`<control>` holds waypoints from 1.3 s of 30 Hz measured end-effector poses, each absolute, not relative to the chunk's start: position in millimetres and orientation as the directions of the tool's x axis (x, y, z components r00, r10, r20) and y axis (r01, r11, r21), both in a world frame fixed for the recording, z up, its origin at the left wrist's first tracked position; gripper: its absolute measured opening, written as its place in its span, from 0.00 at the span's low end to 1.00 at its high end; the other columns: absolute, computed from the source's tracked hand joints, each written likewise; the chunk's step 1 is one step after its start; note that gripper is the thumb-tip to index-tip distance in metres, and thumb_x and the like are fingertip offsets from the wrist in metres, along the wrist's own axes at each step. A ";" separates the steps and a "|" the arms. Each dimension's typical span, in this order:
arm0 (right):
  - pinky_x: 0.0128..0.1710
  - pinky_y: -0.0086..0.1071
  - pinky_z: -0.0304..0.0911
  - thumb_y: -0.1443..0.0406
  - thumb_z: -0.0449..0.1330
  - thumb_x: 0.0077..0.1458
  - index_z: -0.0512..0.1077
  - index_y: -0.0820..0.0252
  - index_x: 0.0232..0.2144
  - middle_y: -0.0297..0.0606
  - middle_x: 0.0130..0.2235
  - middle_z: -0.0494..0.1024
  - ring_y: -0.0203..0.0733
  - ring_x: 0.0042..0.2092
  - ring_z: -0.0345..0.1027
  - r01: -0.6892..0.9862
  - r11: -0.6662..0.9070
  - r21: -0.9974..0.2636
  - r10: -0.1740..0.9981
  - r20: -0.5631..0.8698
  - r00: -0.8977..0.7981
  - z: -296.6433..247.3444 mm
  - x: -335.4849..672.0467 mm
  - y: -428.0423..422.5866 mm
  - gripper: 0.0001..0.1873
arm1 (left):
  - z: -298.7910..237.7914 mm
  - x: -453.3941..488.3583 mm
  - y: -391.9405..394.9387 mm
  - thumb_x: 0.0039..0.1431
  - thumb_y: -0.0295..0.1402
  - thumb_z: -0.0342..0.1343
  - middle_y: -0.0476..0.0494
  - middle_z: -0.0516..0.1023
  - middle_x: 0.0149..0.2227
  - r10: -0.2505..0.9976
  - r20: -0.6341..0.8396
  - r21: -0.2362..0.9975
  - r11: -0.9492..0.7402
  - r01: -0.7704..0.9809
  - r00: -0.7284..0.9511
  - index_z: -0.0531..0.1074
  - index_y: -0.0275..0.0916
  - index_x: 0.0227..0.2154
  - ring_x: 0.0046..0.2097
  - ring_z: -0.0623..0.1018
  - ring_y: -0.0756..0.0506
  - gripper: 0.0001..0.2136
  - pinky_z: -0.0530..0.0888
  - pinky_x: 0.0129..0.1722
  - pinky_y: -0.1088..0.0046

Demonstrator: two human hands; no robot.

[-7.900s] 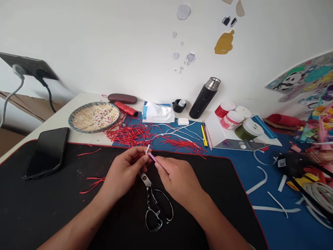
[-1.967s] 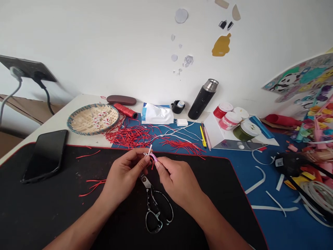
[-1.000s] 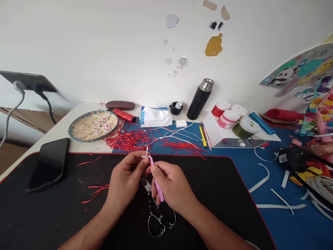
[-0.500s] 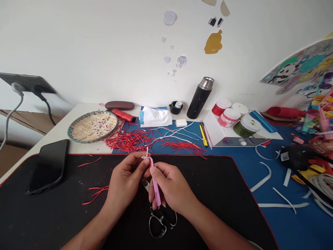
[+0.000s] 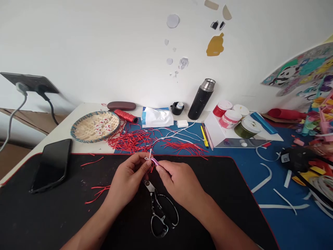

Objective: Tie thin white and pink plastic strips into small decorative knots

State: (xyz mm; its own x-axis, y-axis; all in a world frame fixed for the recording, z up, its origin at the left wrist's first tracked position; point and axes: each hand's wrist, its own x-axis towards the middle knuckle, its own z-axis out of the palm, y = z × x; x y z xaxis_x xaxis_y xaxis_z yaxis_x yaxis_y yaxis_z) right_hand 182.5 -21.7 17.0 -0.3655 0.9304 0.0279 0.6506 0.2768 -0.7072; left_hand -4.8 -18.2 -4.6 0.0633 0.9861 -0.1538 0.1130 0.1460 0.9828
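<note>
My left hand pinches a small knotted piece of white and red string above the black mat. My right hand is closed on a thin pink tool, whose tip meets the knot. Both hands touch at the fingertips. Black-handled scissors lie shut on the mat just under the hands.
A heap of red and white string offcuts lies beyond the mat, beside a woven basket and a red thread spool. A phone lies left. A black flask, tissue pack, paint jars and paper scraps fill the right.
The pink tool was hanging down across my right palm half a second ago; now it lies nearly level with only its tip end showing at the knot. Both hands stay together.
</note>
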 end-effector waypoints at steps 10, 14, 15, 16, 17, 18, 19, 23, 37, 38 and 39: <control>0.31 0.34 0.47 0.66 0.57 0.73 0.78 0.59 0.36 0.36 0.32 0.80 0.40 0.32 0.69 0.767 0.407 -0.496 0.890 0.024 -0.456 20.4 189.0 -18.5 0.13 | -0.2 -9.6 -14.0 0.63 0.45 0.61 0.53 0.75 0.26 0.972 -0.157 0.971 0.120 0.205 0.175 0.78 0.42 0.40 0.26 0.75 0.47 0.12 0.74 0.27 0.72; 0.31 0.37 0.44 0.64 0.55 0.74 0.78 0.59 0.38 0.40 0.33 0.80 0.43 0.33 0.69 0.791 0.452 -0.413 0.870 0.008 -0.493 21.9 192.0 -17.1 0.14 | 1.5 -8.9 -13.8 0.63 0.44 0.61 0.52 0.74 0.26 0.969 -0.155 0.969 0.111 0.222 0.191 0.79 0.42 0.39 0.26 0.76 0.46 0.11 0.75 0.28 0.71; 0.30 0.37 0.43 0.64 0.54 0.75 0.78 0.59 0.39 0.40 0.33 0.80 0.43 0.33 0.69 0.792 0.457 -0.405 0.868 0.009 -0.497 22.4 192.4 -17.0 0.14 | 1.9 -8.5 -13.9 0.63 0.44 0.61 0.53 0.74 0.26 0.970 -0.156 0.970 0.115 0.215 0.188 0.79 0.42 0.39 0.25 0.76 0.46 0.11 0.74 0.28 0.71; 0.30 0.37 0.43 0.64 0.54 0.75 0.78 0.59 0.39 0.40 0.33 0.80 0.43 0.32 0.69 0.793 0.459 -0.401 0.868 0.012 -0.497 23.0 192.7 -16.9 0.14 | 2.3 -8.1 -14.0 0.63 0.44 0.62 0.53 0.75 0.26 0.970 -0.161 0.972 0.123 0.202 0.182 0.79 0.42 0.39 0.25 0.76 0.47 0.11 0.74 0.27 0.72; 0.30 0.37 0.43 0.64 0.54 0.75 0.78 0.58 0.39 0.40 0.33 0.80 0.43 0.32 0.68 0.793 0.457 -0.403 0.870 0.016 -0.494 23.5 192.7 -17.0 0.14 | 2.6 -7.6 -14.3 0.62 0.45 0.63 0.53 0.75 0.26 0.971 -0.165 0.974 0.133 0.185 0.171 0.79 0.42 0.39 0.24 0.76 0.47 0.12 0.74 0.26 0.72; 0.30 0.37 0.43 0.64 0.54 0.75 0.78 0.58 0.39 0.40 0.32 0.80 0.43 0.32 0.68 0.793 0.452 -0.409 0.873 0.018 -0.488 23.9 192.5 -17.2 0.14 | 2.8 -7.0 -14.5 0.61 0.45 0.63 0.53 0.75 0.26 0.973 -0.170 0.976 0.144 0.165 0.157 0.79 0.42 0.40 0.24 0.76 0.47 0.12 0.73 0.25 0.73; 0.30 0.37 0.44 0.64 0.54 0.75 0.78 0.58 0.39 0.40 0.32 0.80 0.42 0.31 0.68 0.792 0.445 -0.418 0.876 0.018 -0.483 24.3 192.2 -17.6 0.14 | 2.9 -6.4 -14.8 0.61 0.44 0.64 0.52 0.76 0.26 0.975 -0.173 0.977 0.153 0.146 0.141 0.79 0.42 0.40 0.24 0.76 0.47 0.12 0.73 0.24 0.73; 0.30 0.36 0.44 0.63 0.54 0.75 0.78 0.58 0.39 0.38 0.32 0.80 0.41 0.30 0.67 0.783 0.411 -0.466 0.887 0.005 -0.463 23.8 189.6 -19.9 0.14 | 2.1 -4.4 -16.5 0.60 0.44 0.65 0.50 0.79 0.28 0.985 -0.153 0.982 0.143 0.120 0.081 0.80 0.41 0.39 0.25 0.75 0.47 0.12 0.73 0.25 0.74; 0.31 0.35 0.49 0.65 0.54 0.72 0.79 0.59 0.39 0.39 0.32 0.82 0.42 0.31 0.71 0.710 0.323 -0.626 0.914 0.011 -0.406 15.4 178.2 -24.8 0.14 | -2.7 -1.7 -17.4 0.60 0.46 0.65 0.50 0.78 0.27 0.988 -0.152 0.980 0.148 0.134 0.019 0.80 0.40 0.41 0.25 0.76 0.47 0.14 0.75 0.24 0.73; 0.31 0.34 0.49 0.65 0.54 0.71 0.79 0.58 0.39 0.39 0.32 0.82 0.42 0.31 0.71 0.703 0.311 -0.640 0.917 0.007 -0.399 15.3 177.5 -24.6 0.13 | -2.8 -1.2 -17.1 0.60 0.46 0.66 0.49 0.79 0.28 0.988 -0.153 0.980 0.150 0.132 0.015 0.80 0.40 0.41 0.26 0.76 0.47 0.15 0.75 0.24 0.73; 0.31 0.34 0.50 0.66 0.55 0.71 0.79 0.58 0.38 0.38 0.32 0.82 0.42 0.31 0.71 0.693 0.296 -0.657 0.921 0.003 -0.390 15.5 177.0 -24.5 0.12 | -2.9 -1.0 -16.8 0.60 0.46 0.66 0.49 0.79 0.29 0.988 -0.152 0.980 0.149 0.129 0.010 0.80 0.40 0.41 0.26 0.76 0.47 0.15 0.75 0.25 0.73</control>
State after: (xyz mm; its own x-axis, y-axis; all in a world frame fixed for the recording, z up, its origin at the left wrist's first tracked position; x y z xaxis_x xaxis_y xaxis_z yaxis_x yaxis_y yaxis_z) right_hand 177.0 -24.5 15.5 -0.3900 0.9208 0.0033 0.6931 0.2959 -0.6573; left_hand -1.0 -16.8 -2.9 0.0104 0.9884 -0.1518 0.1286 0.1493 0.9804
